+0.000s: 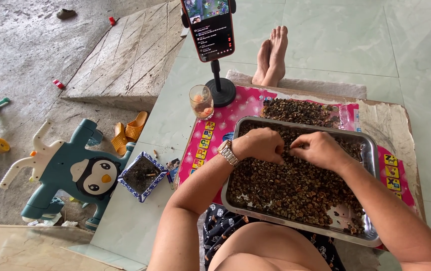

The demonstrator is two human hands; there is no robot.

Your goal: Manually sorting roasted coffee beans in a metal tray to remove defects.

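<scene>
Your grip on both sides is a close pinch: your left hand (pixel 261 144) and right hand (pixel 319 149) are curled with fingertips drawn together, almost touching each other over the upper middle of the metal tray (pixel 371 150). Each seems to nip at something tiny among the small dark brown seeds (pixel 291 188) — what exactly sits between the fingers is too small to tell. A silver wristwatch (pixel 228 152) is on your left wrist.

The seeds cover most of the tray, thinning at its 4 o'clock corner, where bare metal shows. The tray rests on a pink printed sheet (pixel 210 135) on a low board across your lap. At 12 o'clock from the tray, a second heap of the same dark seeds (pixel 298 111) lies on the sheet.

At 11 o'clock a glass (pixel 201 102) stands just beside the round black base of a phone stand (pixel 220 90), which holds a lit phone (pixel 209 27) upright. Farther out at 12 o'clock — bare feet (pixel 271 56) on the pale green tile floor (pixel 336 35). At 9 o'clock sit a blue patterned square dish (pixel 142 175) and a teal penguin toy (pixel 75 170).
</scene>
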